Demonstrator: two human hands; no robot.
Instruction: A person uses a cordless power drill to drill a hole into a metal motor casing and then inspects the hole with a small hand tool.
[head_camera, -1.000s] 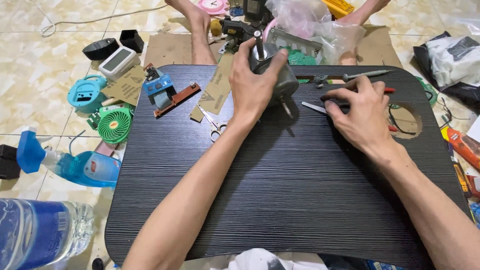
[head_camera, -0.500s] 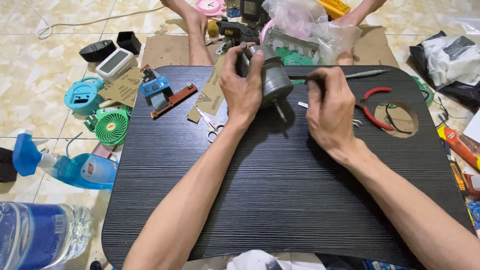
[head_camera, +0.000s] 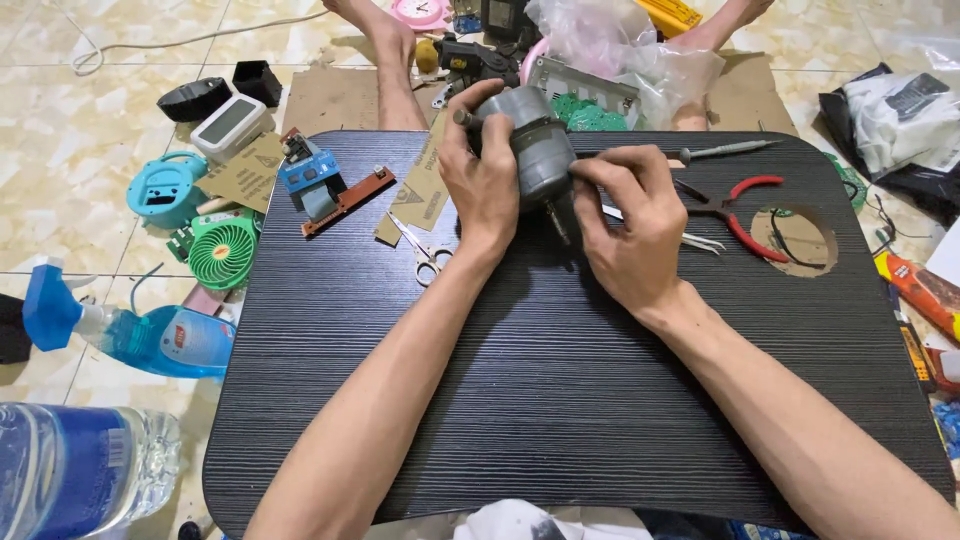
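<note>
My left hand (head_camera: 485, 185) grips a grey cylindrical motor (head_camera: 535, 145) and holds it tilted above the far middle of a black table (head_camera: 560, 400). A thin shaft sticks out of the motor's lower end toward the table. My right hand (head_camera: 630, 235) is beside it on the right, with thumb and fingertips pinched against the motor's side. Whether a small tool sits between those fingers is hidden.
Scissors (head_camera: 425, 255), red-handled pliers (head_camera: 745, 215), a screwdriver (head_camera: 730, 150) and a blue part (head_camera: 310, 175) lie on the table. On the floor at left are a green fan (head_camera: 222, 252), a spray bottle (head_camera: 150, 335) and a water bottle (head_camera: 70, 470). Another person's leg (head_camera: 390, 60) is beyond the table.
My right hand has left the tools at the right and come in to the motor. My left hand has tilted the motor and kept hold of it.
</note>
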